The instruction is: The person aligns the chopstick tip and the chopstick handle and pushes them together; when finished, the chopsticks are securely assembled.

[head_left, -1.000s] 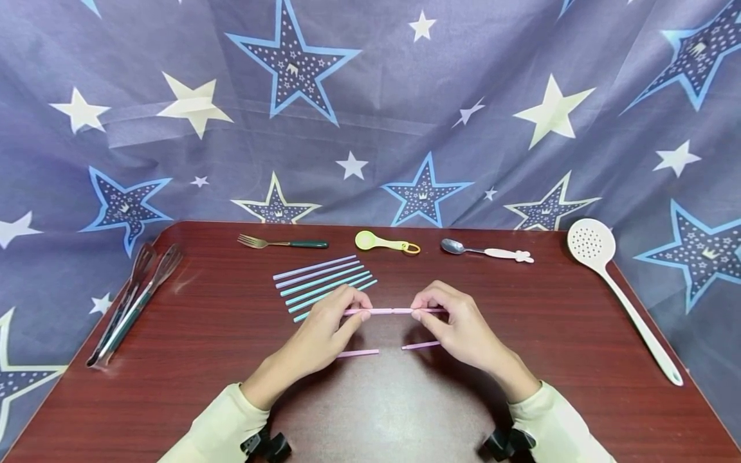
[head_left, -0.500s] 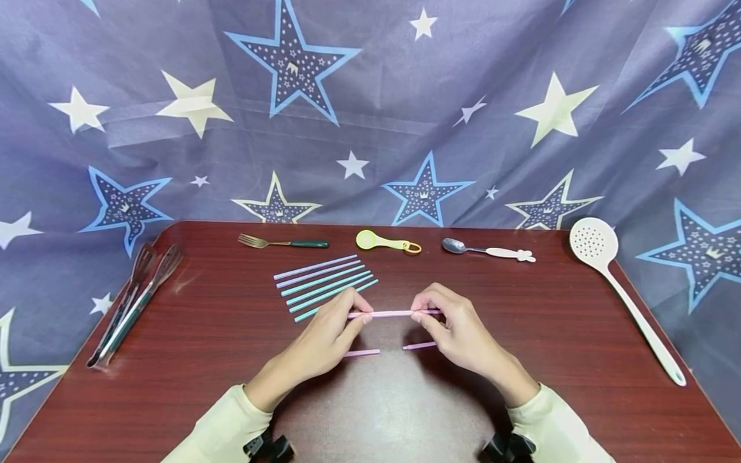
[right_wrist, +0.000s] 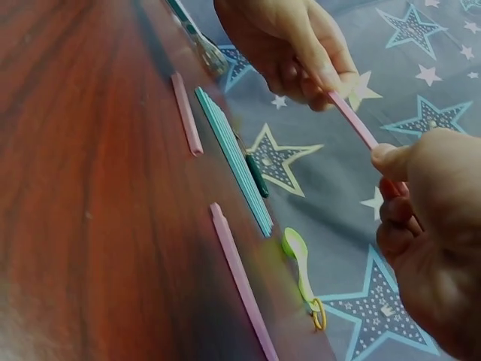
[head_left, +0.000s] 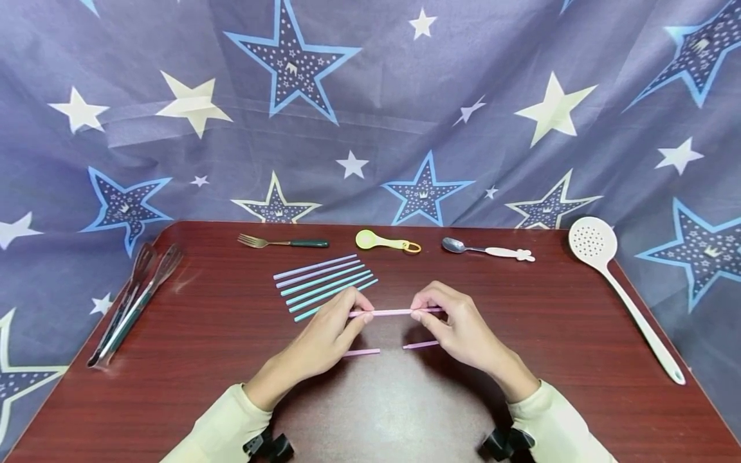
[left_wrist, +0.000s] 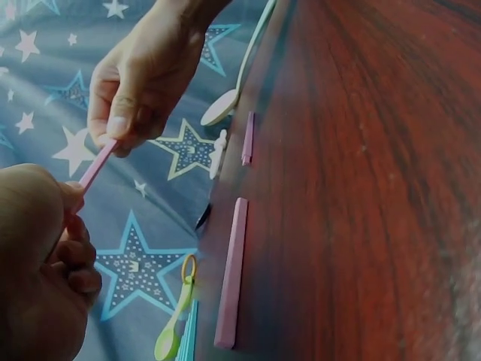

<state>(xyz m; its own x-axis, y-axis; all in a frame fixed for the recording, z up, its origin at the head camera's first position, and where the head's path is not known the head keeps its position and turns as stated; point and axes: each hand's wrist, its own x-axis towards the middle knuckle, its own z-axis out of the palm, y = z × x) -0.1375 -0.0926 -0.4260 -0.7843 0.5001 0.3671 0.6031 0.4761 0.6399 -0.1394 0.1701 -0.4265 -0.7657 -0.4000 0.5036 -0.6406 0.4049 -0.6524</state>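
Note:
Between both hands runs a pink stick [head_left: 392, 312], level and raised above the table, looking like one straight rod. The thumb and fingers of my left hand [head_left: 329, 331] pinch its left part; those of my right hand [head_left: 463, 328] pinch its right part. Both outer ends are partly hidden by the fingers. Below the hands lie two more pink pieces, a left one [head_left: 363, 352] and a right one [head_left: 421, 345], apart from each other. In the right wrist view, the right piece [right_wrist: 242, 282] has a narrower stepped tip.
Violet sticks [head_left: 316, 265] and turquoise sticks [head_left: 324, 285] lie side by side beyond my left hand. Along the back are a fork [head_left: 283, 243], a green measuring spoon [head_left: 382, 242] and a spoon [head_left: 486, 251]. Tongs [head_left: 134, 305] lie left, a white skimmer [head_left: 622, 296] right.
A seam visible mid-stick between the hands a second ago no longer shows; the stick now looks continuous. Both hands keep their grip and have barely moved.

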